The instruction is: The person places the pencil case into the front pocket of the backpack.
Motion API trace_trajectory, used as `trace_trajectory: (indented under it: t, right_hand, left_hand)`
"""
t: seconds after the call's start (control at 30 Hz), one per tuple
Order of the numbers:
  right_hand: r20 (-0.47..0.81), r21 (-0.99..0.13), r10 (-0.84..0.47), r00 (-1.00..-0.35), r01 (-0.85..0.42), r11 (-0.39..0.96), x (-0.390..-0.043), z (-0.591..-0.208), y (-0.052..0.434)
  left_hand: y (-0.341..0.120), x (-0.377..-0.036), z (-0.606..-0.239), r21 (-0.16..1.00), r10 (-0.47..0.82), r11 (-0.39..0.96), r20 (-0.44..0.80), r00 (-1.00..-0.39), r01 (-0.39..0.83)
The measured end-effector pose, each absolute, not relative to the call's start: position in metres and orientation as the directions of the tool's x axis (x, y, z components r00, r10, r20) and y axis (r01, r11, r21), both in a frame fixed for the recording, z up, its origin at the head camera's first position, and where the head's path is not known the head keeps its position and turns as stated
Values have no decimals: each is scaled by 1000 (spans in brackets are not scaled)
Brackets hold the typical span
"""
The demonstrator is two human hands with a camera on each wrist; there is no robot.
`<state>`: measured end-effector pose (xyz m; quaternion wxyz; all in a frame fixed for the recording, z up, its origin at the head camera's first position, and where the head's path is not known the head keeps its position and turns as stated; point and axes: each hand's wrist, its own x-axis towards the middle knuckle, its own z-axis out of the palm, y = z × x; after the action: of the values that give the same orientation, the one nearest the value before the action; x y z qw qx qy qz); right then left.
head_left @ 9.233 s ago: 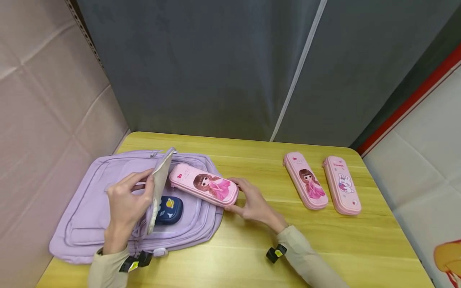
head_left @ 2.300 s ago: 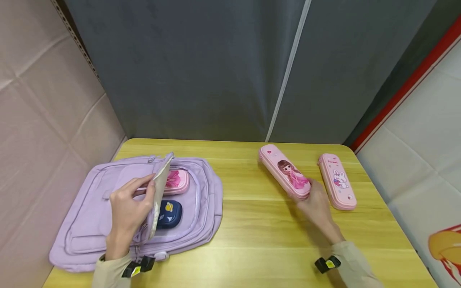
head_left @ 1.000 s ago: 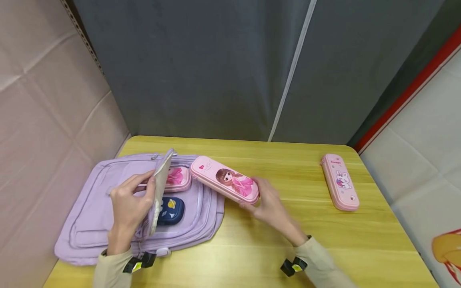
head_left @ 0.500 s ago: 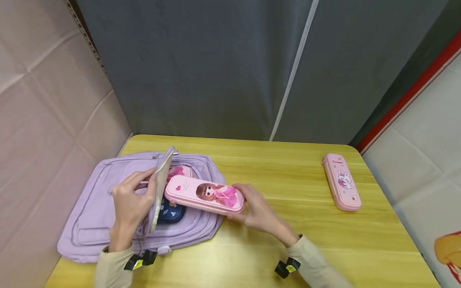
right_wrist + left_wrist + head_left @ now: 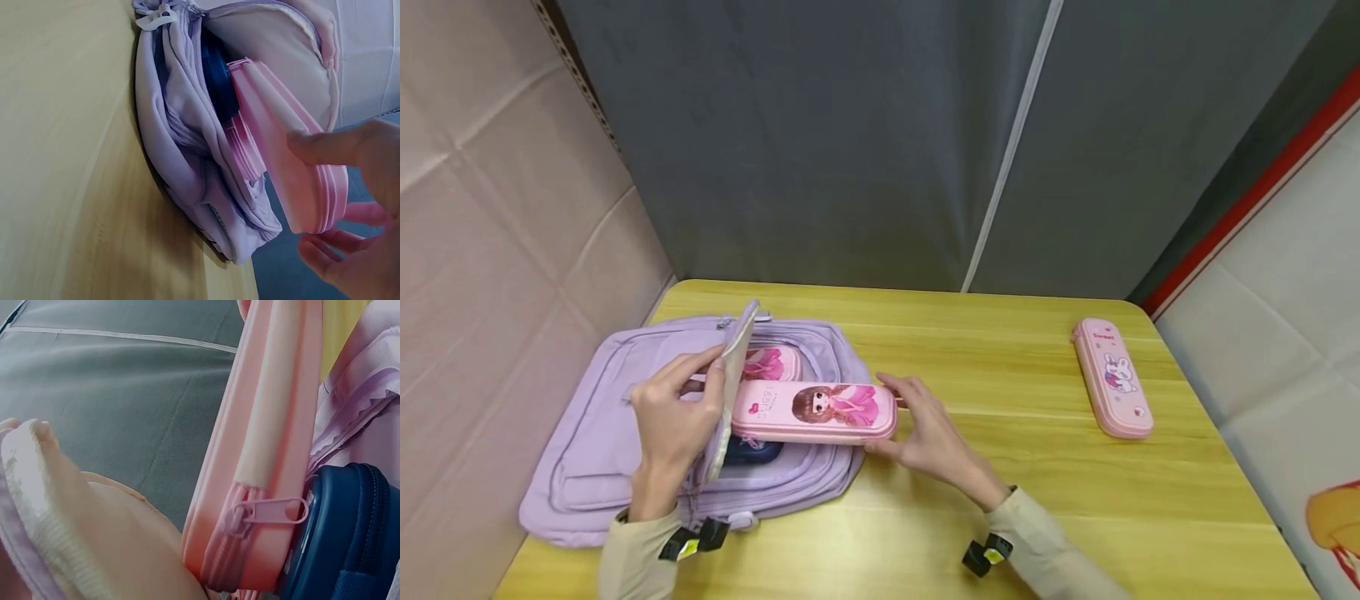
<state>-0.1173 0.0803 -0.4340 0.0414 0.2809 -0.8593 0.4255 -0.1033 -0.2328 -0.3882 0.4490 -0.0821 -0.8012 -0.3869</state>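
Observation:
A lavender backpack (image 5: 591, 433) lies flat on the table, its front pocket unzipped. My left hand (image 5: 676, 421) pinches the edge of the raised pocket flap (image 5: 730, 387), whose pale lining shows. My right hand (image 5: 928, 437) grips the right end of a pink pencil case (image 5: 775, 408) with a doll picture, thumb on one side and fingers on the other. The case's far end is at the pocket mouth, partly behind the flap. Beneath it, inside the pocket, are another pink pencil case (image 5: 786, 360) and a navy blue case (image 5: 350, 525) with a zip, both partly hidden.
On the table's right side lies a pink pencil case with a rabbit picture (image 5: 1112, 379). A grey curtain (image 5: 820, 150) hangs behind the wooden table (image 5: 970, 358), and a pale cloth wall (image 5: 497, 208) stands close on the left.
The right hand picked up the doll pencil case from the table's right side and brought it left into the pocket opening, where it now lies level. The left hand has kept holding the flap.

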Motion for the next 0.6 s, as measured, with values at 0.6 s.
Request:
trace_trajectory:
  t: [0.6]
  right_hand:
    - [317, -916, -451, -834, -392, 82, -120, -449, 56]
  left_hand:
    - [-219, -103, -385, 555, -224, 655, 791, -569, 513]
